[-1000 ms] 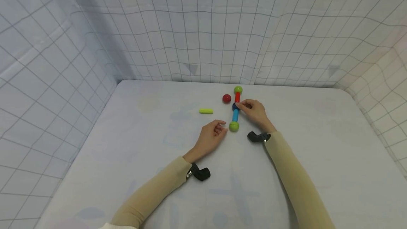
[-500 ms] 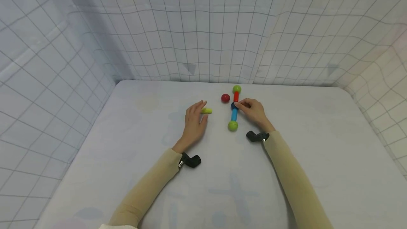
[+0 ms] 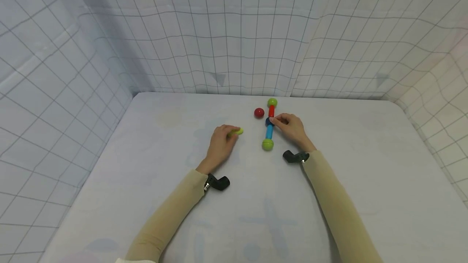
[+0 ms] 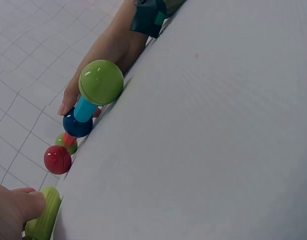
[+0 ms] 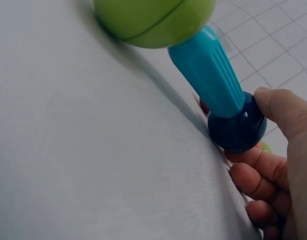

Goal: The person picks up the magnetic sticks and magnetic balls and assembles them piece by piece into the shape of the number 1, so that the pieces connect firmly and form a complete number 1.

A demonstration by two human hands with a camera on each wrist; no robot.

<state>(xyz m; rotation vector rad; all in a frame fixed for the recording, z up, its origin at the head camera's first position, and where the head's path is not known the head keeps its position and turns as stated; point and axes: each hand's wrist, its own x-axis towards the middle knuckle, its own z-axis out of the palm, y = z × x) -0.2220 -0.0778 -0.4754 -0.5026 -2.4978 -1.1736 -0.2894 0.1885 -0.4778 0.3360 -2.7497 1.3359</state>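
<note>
My left hand (image 3: 220, 144) pinches a yellow-green toy rod (image 4: 44, 216) between thumb and fingers, low over the table. My right hand (image 3: 291, 128) holds the dark blue ball (image 5: 238, 124) at the middle of a joined row of balls and rods. From that ball a light blue rod (image 3: 269, 131) runs toward me to a green ball (image 3: 267, 145). On the far side a red rod (image 3: 271, 111) leads to another green ball (image 3: 272, 102). Beside the row, to its left, lies a separate red ball (image 3: 259, 113).
The white table (image 3: 175, 133) has its far edge just behind the toy row. A white grid-patterned curtain (image 3: 204, 31) rises behind the table and along both sides. Each wrist wears a black camera mount (image 3: 218, 182).
My left hand has moved left, away from the near green ball, reached the yellow-green rod and taken hold of it. The right hand keeps its grip on the dark blue ball.
</note>
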